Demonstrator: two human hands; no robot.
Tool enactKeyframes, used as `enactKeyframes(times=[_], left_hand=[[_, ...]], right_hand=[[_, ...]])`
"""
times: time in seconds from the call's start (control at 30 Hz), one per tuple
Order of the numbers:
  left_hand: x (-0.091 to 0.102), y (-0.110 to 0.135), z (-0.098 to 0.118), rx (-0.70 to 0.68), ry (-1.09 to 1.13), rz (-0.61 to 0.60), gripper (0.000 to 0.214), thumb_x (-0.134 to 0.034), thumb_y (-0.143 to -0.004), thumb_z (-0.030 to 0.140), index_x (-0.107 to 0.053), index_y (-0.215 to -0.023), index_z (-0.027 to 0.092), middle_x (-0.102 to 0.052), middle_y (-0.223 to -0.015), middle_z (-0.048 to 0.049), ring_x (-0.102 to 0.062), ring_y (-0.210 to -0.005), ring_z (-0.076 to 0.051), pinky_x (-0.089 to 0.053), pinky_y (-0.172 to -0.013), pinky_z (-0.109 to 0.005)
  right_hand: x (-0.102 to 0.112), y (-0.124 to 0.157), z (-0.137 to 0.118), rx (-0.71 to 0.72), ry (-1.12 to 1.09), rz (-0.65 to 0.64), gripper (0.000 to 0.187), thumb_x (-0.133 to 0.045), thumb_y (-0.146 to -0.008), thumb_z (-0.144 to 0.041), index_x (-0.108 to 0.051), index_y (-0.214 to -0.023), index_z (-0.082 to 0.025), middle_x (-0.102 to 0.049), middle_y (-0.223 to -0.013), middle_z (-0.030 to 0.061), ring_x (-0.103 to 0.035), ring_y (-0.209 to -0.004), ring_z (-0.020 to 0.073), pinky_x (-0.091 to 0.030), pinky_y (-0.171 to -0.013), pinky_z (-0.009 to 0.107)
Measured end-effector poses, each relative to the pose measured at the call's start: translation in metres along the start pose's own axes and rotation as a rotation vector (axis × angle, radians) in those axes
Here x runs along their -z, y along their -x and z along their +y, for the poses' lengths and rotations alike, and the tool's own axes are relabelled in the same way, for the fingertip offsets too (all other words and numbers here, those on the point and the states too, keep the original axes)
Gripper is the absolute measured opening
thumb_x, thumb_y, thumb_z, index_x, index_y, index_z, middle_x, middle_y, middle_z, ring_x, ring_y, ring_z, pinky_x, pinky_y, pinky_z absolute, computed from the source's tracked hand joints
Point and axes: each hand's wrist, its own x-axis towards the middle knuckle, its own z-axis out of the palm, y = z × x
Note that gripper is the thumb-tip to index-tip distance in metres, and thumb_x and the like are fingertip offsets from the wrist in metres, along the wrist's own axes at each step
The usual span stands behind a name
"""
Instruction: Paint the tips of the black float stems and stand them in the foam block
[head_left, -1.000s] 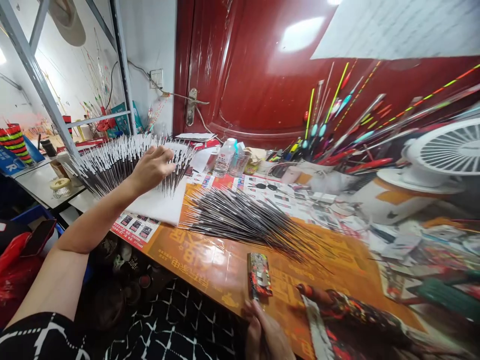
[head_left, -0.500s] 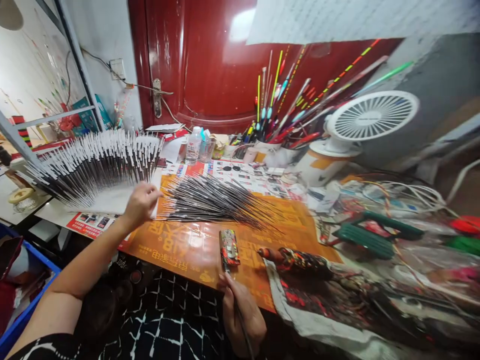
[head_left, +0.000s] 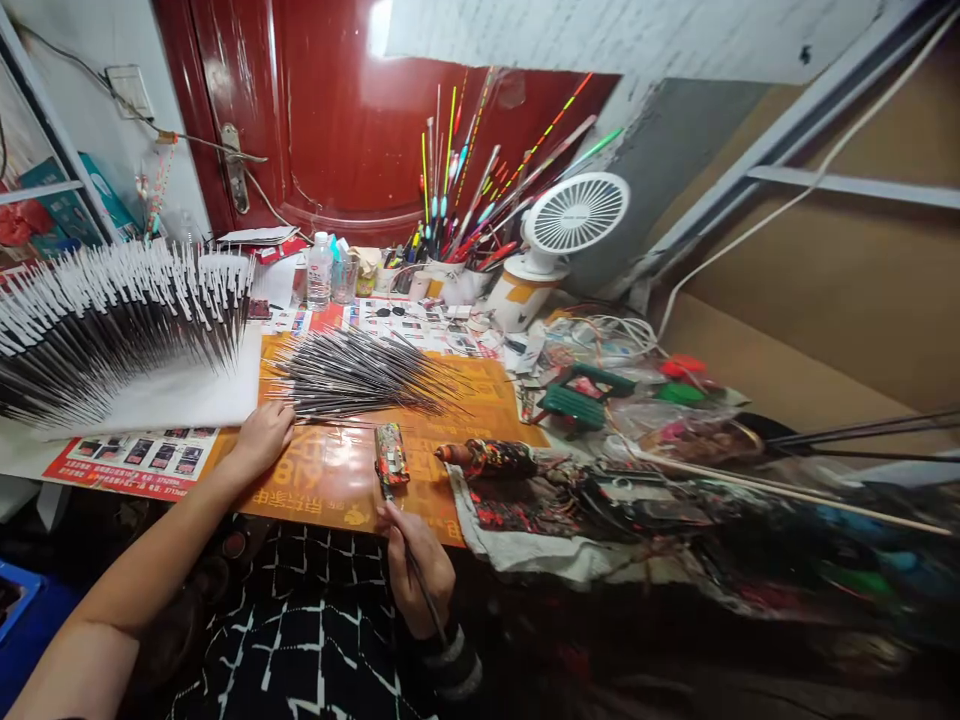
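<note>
My left hand (head_left: 264,436) rests on the orange mat (head_left: 337,480) at the near end of a loose pile of thin dark rods (head_left: 360,375), fingers curled; what they hold, if anything, is hidden. My right hand (head_left: 412,575) is at the table's near edge, closed on a thin brush (head_left: 420,590) whose tip points at a small paint-stained block (head_left: 391,455). To the left, a white foam block (head_left: 187,395) carries many white-tipped rods (head_left: 112,310) stuck in it like a fan.
A white desk fan (head_left: 574,215) and cups of bright fishing floats (head_left: 457,200) stand at the back before a red door. A paint-smeared cloth (head_left: 540,510), a green tool (head_left: 574,400), cables and a small bottle (head_left: 319,270) crowd the right and back.
My left hand has come away from the fan of white-tipped rods and dropped to the near end of the loose pile. The view swung right. My right hand keeps the brush.
</note>
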Motion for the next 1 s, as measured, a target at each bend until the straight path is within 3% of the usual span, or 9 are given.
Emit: enactKeyframes(times=[0.2,0.33,0.47,0.6,0.7,0.83,1.0], left_hand=[[0.007,0.001,0.002,-0.013,-0.001,0.038,0.012,-0.051,-0.096,0.016,-0.063,-0.092,0.016,-0.065,-0.097,-0.0105,-0.060,-0.091,-0.024,-0.047,-0.082,-0.035],[0.025,0.006,-0.001,-0.047,-0.073,0.123,0.012,-0.051,-0.095,0.018,-0.063,-0.092,0.016,-0.066,-0.094,-0.0109,-0.060,-0.090,-0.027,-0.047,-0.080,-0.037],[0.051,0.020,-0.017,-0.115,-0.163,0.174,0.015,-0.051,-0.093,0.016,-0.064,-0.088,0.018,-0.066,-0.088,-0.0107,-0.059,-0.086,-0.029,-0.046,-0.076,-0.039],[0.072,0.043,-0.043,-0.190,-0.113,0.228,0.021,-0.048,-0.094,0.017,-0.069,-0.097,0.020,-0.070,-0.093,-0.0101,-0.061,-0.087,-0.028,-0.047,-0.075,-0.038],[0.080,0.062,-0.053,-0.177,-0.046,0.371,0.023,-0.047,-0.098,0.024,-0.070,-0.101,0.022,-0.071,-0.096,-0.0082,-0.063,-0.090,-0.027,-0.050,-0.079,-0.038],[0.073,0.074,-0.037,-0.124,0.105,0.563,0.021,-0.049,-0.100,0.025,-0.069,-0.107,0.022,-0.073,-0.099,-0.0062,-0.066,-0.093,-0.024,-0.052,-0.088,-0.038],[0.040,0.067,-0.001,-0.176,0.319,0.499,0.020,-0.049,-0.101,0.023,-0.069,-0.105,0.022,-0.073,-0.101,-0.0052,-0.067,-0.098,-0.021,-0.053,-0.094,-0.036]], right_hand=[[0.004,-0.004,-0.006,-0.059,-0.033,-0.005,0.046,-0.052,-0.095,-0.004,-0.060,-0.136,-0.024,-0.075,-0.108,0.0065,-0.073,-0.097,0.0201,-0.064,-0.083,0.036],[0.012,-0.007,-0.009,-0.033,-0.034,-0.012,0.049,-0.052,-0.094,-0.002,-0.059,-0.137,-0.024,-0.074,-0.107,0.0070,-0.073,-0.097,0.0199,-0.063,-0.084,0.036],[0.023,-0.014,-0.010,-0.008,-0.011,-0.013,0.050,-0.052,-0.094,-0.003,-0.057,-0.139,-0.024,-0.074,-0.106,0.0072,-0.072,-0.096,0.0195,-0.063,-0.082,0.036],[0.032,-0.021,-0.009,-0.010,0.011,0.037,0.050,-0.052,-0.094,-0.002,-0.058,-0.138,-0.024,-0.074,-0.105,0.0064,-0.072,-0.096,0.0192,-0.063,-0.082,0.036],[0.035,-0.022,-0.004,-0.014,0.032,0.074,0.048,-0.051,-0.095,-0.004,-0.058,-0.138,-0.025,-0.074,-0.104,0.0062,-0.072,-0.095,0.0200,-0.063,-0.080,0.037],[0.034,-0.021,0.007,-0.035,0.063,0.110,0.045,-0.049,-0.098,-0.009,-0.057,-0.139,-0.027,-0.073,-0.106,0.0070,-0.072,-0.096,0.0210,-0.064,-0.077,0.038],[0.027,-0.027,0.017,0.025,0.095,0.134,0.047,-0.049,-0.098,-0.009,-0.055,-0.141,-0.028,-0.073,-0.110,0.0061,-0.071,-0.100,0.0213,-0.063,-0.084,0.041]])
